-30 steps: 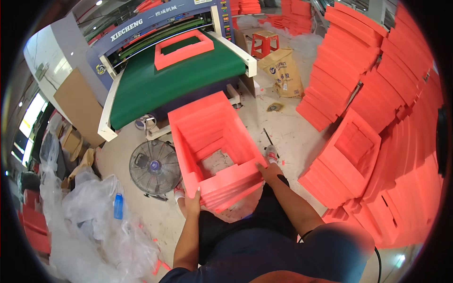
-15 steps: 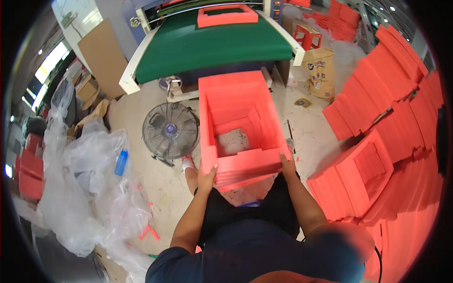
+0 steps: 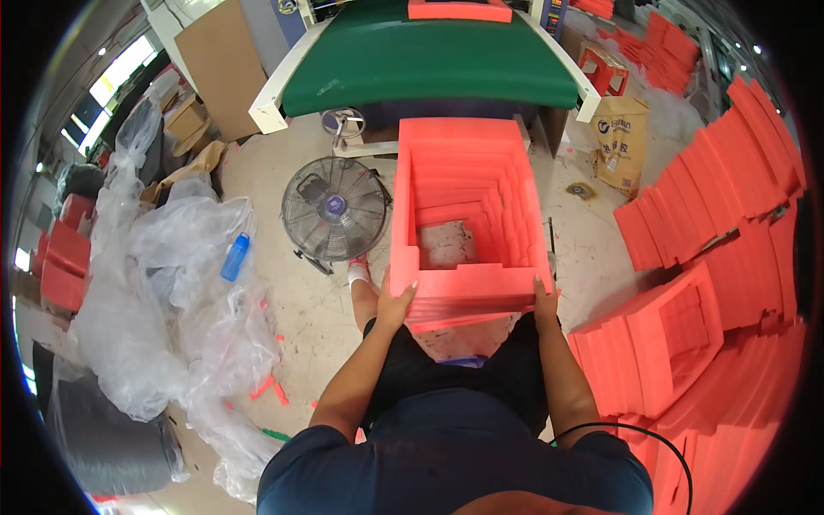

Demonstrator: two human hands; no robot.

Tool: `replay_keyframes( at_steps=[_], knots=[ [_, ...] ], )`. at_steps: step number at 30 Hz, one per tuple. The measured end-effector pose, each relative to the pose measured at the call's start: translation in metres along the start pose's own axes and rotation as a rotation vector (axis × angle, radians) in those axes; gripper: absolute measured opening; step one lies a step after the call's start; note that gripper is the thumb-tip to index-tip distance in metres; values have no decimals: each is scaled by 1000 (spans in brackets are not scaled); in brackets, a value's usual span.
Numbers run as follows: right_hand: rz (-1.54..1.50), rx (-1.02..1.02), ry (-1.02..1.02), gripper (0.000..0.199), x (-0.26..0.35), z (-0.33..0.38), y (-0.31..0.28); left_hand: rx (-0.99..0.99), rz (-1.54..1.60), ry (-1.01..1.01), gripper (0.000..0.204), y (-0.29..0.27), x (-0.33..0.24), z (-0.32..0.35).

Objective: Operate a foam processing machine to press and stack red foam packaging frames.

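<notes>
Gripping a hollow stack of coral foam frames (image 3: 474,281) with both hands. Left hand (image 3: 395,303) is clamped on the near left corner with the thumb up top, and the right hand (image 3: 546,304) has the near right corner pretty much the same way. The other fingers are mostly hidden, so can't tell how far they wrap. The stack's just off the near edge of the green conveyor belt (image 3: 429,70); can't tell if it touches the floor (image 3: 592,245). A single foam frame (image 3: 459,11) lies toward the belt's far end. Floor fan (image 3: 335,209) is just left of the stack, blue bottle (image 3: 234,257) on crumpled plastic (image 3: 193,296) farther left.
</notes>
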State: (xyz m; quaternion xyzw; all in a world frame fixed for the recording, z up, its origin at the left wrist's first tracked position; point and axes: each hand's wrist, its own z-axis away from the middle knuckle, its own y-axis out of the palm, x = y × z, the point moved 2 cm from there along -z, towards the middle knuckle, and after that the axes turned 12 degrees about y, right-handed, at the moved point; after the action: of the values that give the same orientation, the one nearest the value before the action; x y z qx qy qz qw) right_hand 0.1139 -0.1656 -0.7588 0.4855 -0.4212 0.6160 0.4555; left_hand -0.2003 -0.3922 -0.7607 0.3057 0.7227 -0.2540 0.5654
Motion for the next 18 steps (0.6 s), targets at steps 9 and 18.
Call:
replay_keyframes(
  at_steps=[9, 18],
  knots=[
    [77, -60, 27, 52, -21, -8, -6, 3, -1, 22, 82, 0, -2, 1],
    [-58, 2, 16, 50, -27, -13, -6, -17, -50, 11, 78, -1, 5, 0]
  ],
)
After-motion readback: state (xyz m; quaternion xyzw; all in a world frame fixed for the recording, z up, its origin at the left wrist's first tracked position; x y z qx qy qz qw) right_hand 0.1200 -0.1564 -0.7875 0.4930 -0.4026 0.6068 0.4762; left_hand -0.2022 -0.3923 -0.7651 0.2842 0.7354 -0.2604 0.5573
